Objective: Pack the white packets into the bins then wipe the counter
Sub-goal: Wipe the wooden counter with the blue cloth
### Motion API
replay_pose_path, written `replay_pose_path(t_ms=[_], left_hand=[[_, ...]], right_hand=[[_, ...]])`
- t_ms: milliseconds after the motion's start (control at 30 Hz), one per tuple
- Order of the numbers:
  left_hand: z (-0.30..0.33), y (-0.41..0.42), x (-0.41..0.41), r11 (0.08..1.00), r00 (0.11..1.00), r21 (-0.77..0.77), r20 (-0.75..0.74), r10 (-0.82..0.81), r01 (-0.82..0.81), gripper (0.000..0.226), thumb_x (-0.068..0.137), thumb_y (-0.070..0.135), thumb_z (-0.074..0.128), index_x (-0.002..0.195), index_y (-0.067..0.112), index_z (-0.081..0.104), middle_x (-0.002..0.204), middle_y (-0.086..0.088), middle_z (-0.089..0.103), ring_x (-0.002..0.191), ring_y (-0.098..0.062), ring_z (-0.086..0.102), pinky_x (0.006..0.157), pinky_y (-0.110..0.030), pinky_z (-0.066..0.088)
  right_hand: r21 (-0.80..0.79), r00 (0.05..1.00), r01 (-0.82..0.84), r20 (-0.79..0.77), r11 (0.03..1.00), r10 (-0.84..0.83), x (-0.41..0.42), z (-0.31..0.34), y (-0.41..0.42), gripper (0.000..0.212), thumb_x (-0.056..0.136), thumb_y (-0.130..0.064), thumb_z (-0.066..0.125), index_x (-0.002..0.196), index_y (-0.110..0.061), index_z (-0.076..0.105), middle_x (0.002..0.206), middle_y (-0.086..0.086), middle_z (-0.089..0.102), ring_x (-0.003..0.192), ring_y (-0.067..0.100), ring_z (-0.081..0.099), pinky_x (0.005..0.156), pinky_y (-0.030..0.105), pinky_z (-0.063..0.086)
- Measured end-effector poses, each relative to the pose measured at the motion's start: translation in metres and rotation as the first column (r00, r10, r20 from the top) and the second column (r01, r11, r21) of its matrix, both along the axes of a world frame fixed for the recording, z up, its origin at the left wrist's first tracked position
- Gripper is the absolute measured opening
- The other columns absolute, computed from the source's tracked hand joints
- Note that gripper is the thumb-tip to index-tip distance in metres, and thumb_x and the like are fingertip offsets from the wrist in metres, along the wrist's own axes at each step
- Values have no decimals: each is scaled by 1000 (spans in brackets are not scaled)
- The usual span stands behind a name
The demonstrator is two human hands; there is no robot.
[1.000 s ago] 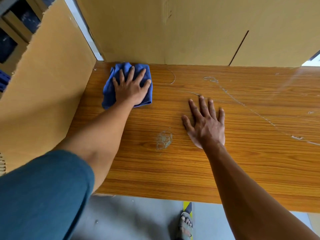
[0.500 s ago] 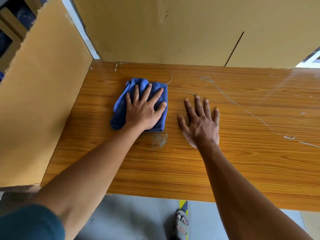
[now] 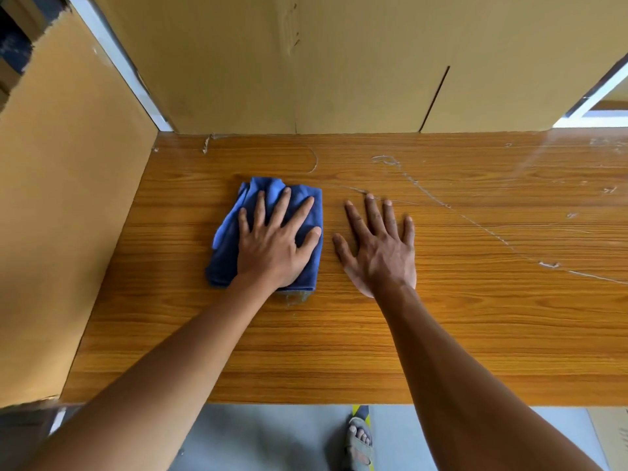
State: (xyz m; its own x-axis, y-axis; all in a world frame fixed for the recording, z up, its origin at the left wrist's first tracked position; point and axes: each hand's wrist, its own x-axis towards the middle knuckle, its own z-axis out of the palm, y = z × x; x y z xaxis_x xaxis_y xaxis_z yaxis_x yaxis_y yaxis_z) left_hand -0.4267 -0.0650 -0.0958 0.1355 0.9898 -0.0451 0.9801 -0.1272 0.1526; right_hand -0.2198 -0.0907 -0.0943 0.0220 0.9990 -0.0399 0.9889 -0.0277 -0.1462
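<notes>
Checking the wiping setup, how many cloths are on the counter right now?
1: a blue cloth under the flat left hand, on the wooden counter.

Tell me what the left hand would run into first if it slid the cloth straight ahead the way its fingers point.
The left hand presses the blue cloth, fingers angled ahead and slightly right. The counter ahead looks free except a thin curled thread; beyond it, likely the cardboard back wall.

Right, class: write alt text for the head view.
A left hand presses a blue cloth flat on a wooden counter; the right hand rests open beside it. Cardboard walls the back and left.
</notes>
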Motion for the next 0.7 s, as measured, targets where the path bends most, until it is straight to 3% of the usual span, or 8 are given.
replay_pose_path(t_ms=[267, 367, 533, 700], left_hand=[[8, 131, 28, 995, 998, -90, 39, 50, -46, 71, 100, 78, 12, 166, 51, 9, 178, 10, -5, 163, -35, -10, 126, -67, -5], [6, 100, 27, 997, 998, -76, 52, 31, -27, 71, 101, 76, 11, 166, 49, 9, 178, 9, -4, 163, -32, -9, 127, -65, -4], [1, -19, 7, 1000, 999, 19, 36, -21, 21, 69, 103, 75, 19, 166, 47, 18, 178, 7, 6, 164, -33, 2, 128, -64, 4], [3, 28, 12, 999, 999, -41, 34, 24, -22, 72, 99, 79, 15, 165, 51, 10, 178, 10, -3, 163, -33, -7, 127, -66, -2]], right_hand=[[-4, 1000, 0, 10, 1000, 0, 0, -1, 1, 73, 100, -77, 2, 165, -46, -8, 175, -9, -15, 162, 21, -15, 129, 58, 0], [-12, 1000, -3, 8, 1000, 3, 1, 0, 1, 72, 100, -77, 3, 165, -46, -8, 175, -10, -15, 162, 21, -15, 129, 57, 0], [-13, 1000, -4, 0, 1000, 4, 1, 2, -1, 73, 100, -77, 0, 165, -46, -10, 175, -10, -18, 162, 21, -17, 129, 57, 0], [-4, 1000, -6, 4, 1000, 6, 0, 0, 1, 73, 100, -77, 1, 165, -46, -10, 175, -10, -17, 162, 21, -16, 129, 58, 1]])
